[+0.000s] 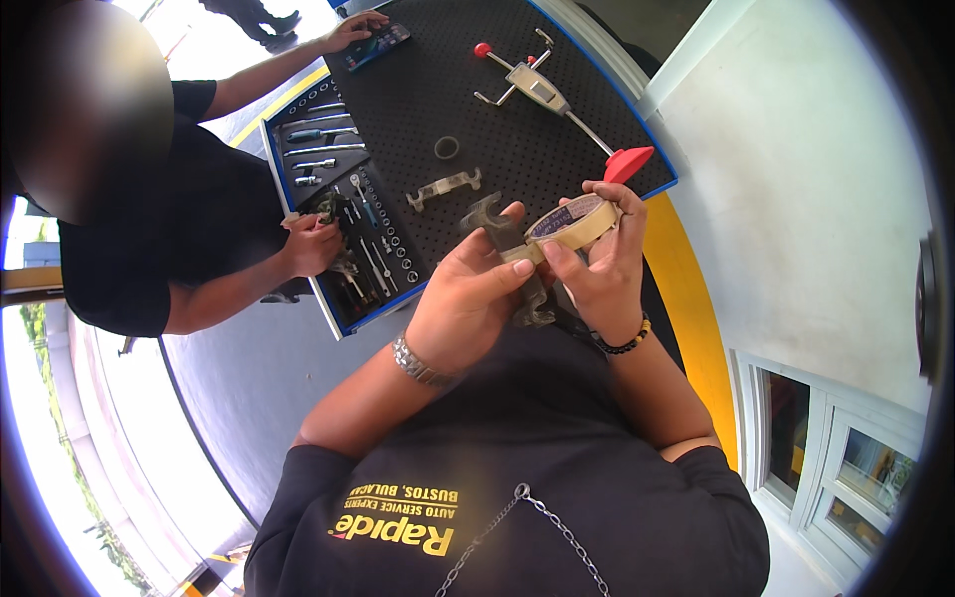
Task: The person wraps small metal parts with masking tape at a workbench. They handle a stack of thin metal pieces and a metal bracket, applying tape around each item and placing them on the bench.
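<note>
My left hand (476, 284) grips a dark metal part with forked ends (487, 217), its thumb pressing a strip of tape against the part's middle. In my right hand (609, 267) is a roll of beige masking tape (577, 231), held by thumb and fingers. The strip runs from the roll to the part. Beyond my hands, a similar forked part (444, 189) with pale tape round its middle lies on the black perforated worktop (418, 109). A dark ring (447, 147) lies just past it.
A tool with a red cone (629, 163) lies at the worktop's right. On the left, an open drawer (298, 214) holds sockets, ratchets and wrenches. A co-worker stands there, one hand (312, 245) over the drawer, the other (355, 31) by a dark flat package (380, 45).
</note>
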Motion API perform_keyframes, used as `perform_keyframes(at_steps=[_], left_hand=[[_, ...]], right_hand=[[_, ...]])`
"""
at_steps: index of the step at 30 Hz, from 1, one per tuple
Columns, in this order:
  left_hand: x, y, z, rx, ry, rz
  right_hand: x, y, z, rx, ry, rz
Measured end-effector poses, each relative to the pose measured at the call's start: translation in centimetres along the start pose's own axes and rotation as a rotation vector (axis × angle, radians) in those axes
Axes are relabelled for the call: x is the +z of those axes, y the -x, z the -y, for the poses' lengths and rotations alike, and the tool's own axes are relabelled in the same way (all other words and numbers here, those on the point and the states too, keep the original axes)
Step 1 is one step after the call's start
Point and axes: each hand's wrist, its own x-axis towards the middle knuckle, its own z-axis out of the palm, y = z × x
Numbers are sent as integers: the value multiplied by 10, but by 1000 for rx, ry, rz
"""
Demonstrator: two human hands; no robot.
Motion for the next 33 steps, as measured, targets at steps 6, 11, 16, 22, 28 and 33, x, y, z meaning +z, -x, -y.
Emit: perform_keyframes(at_steps=[6,11,16,22,28,33], left_hand=[[-17,-1,-13,-54,-170,-54],[-17,3,-20,-84,-393,-119],[-34,7,-19,-93,-651,-16],[-50,10,-12,-4,-1052,34],[-49,18,-8,45,-1167,27],[-44,19,-8,-15,-1079,23]], right_hand=[[-47,-24,36,-221,543,455],[-34,-33,48,235,423,820],[-20,-19,21,27,466,852],[-18,-16,4,217,258,938],[-15,-26,15,920,20,967],[-19,-28,15,704,186,1080]])
